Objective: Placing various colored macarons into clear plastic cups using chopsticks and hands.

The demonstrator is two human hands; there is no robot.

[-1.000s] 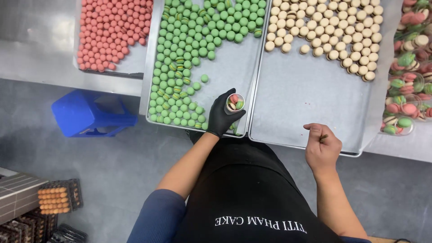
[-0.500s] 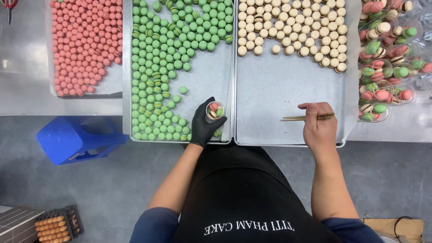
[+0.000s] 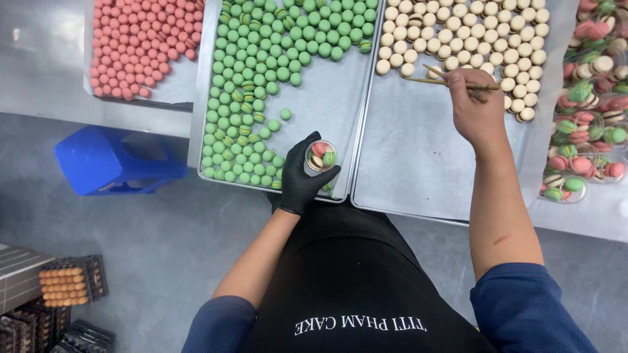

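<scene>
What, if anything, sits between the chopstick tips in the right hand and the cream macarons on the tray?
Nothing visible. The right hand holds the chopsticks with their tips already at the near edge of the cream macarons; only bare tray lies around them.

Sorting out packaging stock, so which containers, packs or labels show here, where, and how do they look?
Small clear round cup: in the gloved left hand, holding pink, green and cream macarons.
Filled clear cups: far right of the table, round, mixed colours.
Dark crates: floor, lower left, one holding orange pieces.
No labels or screens on them.
</scene>
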